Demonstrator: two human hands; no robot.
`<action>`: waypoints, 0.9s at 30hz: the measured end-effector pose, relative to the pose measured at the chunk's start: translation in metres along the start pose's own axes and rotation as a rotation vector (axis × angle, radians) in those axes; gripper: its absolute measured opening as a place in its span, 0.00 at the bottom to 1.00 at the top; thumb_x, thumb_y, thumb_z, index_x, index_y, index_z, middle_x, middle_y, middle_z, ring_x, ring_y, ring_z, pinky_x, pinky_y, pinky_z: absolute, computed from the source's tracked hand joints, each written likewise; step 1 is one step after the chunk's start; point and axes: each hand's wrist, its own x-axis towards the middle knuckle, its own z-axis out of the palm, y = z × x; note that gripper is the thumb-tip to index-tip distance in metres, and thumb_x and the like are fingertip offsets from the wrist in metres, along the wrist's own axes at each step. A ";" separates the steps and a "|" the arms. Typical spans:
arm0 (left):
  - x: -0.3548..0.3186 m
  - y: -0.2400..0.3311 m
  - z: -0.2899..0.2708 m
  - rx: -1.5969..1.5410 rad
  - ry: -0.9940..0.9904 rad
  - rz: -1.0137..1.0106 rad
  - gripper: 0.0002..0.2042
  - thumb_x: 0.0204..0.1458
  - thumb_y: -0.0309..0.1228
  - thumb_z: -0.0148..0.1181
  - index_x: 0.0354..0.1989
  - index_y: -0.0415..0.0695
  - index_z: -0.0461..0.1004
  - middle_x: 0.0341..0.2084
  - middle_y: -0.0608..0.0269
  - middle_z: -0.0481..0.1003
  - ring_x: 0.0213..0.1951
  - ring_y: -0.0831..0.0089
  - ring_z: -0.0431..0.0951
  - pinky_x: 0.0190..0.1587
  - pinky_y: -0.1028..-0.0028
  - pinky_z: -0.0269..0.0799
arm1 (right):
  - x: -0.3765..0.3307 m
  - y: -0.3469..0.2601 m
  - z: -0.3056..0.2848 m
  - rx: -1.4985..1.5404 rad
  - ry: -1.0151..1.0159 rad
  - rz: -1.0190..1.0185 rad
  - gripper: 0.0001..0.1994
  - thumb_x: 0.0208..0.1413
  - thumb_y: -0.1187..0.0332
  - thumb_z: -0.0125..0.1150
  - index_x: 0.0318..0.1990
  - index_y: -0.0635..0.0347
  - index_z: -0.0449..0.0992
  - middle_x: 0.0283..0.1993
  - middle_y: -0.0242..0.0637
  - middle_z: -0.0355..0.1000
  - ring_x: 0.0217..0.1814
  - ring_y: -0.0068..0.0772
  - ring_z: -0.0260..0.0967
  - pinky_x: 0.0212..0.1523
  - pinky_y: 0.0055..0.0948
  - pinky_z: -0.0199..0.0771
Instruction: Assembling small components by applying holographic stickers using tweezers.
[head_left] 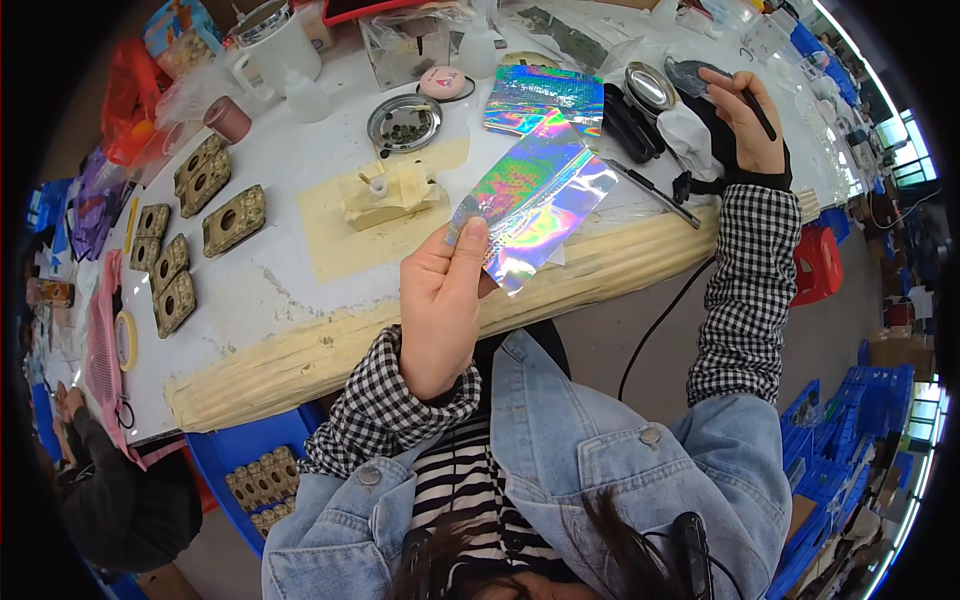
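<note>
My left hand (440, 305) pinches a shiny rainbow-foil sheet (545, 205) between thumb and fingers, above the table's front edge. Another rainbow-foil sheet (535, 95) lies just behind it. At the upper right, my right hand (755, 135) is closed around a thin black pen-like tool (758, 114), raised over the right end of the table. A tape-covered block (395, 197) with a small white ring-shaped piece on top rests left of the foil. Behind that block sits a round metal dish (403, 123) with small dark bits in it.
Several camouflage-patterned pieces (234, 220) with round holes lie at left. A padded roll (300, 358) lines the front edge. A white mug (280, 55) stands at the back. Below left is a blue crate (215, 465) with similar pieces; another person (130, 490) is beyond it.
</note>
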 end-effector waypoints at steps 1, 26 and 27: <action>0.000 0.000 0.000 -0.003 0.000 0.000 0.14 0.64 0.32 0.47 0.50 0.36 0.71 0.43 0.61 0.77 0.41 0.77 0.77 0.44 0.76 0.75 | -0.001 -0.001 0.001 0.000 -0.004 -0.019 0.11 0.50 0.78 0.63 0.33 0.54 0.65 0.46 0.41 0.77 0.38 0.18 0.70 0.40 0.16 0.68; -0.001 0.000 -0.005 -0.010 -0.010 -0.010 0.13 0.64 0.32 0.46 0.49 0.37 0.71 0.42 0.61 0.77 0.40 0.78 0.77 0.44 0.75 0.75 | -0.006 0.007 0.002 0.299 0.159 0.066 0.14 0.50 0.78 0.66 0.34 0.55 0.63 0.47 0.46 0.74 0.36 0.25 0.73 0.36 0.15 0.74; -0.001 0.000 -0.005 -0.007 -0.014 -0.010 0.13 0.64 0.32 0.46 0.49 0.37 0.71 0.42 0.61 0.77 0.40 0.78 0.77 0.44 0.76 0.75 | -0.006 0.009 0.002 0.353 0.131 0.058 0.14 0.49 0.79 0.66 0.34 0.56 0.63 0.48 0.48 0.74 0.41 0.30 0.76 0.42 0.19 0.77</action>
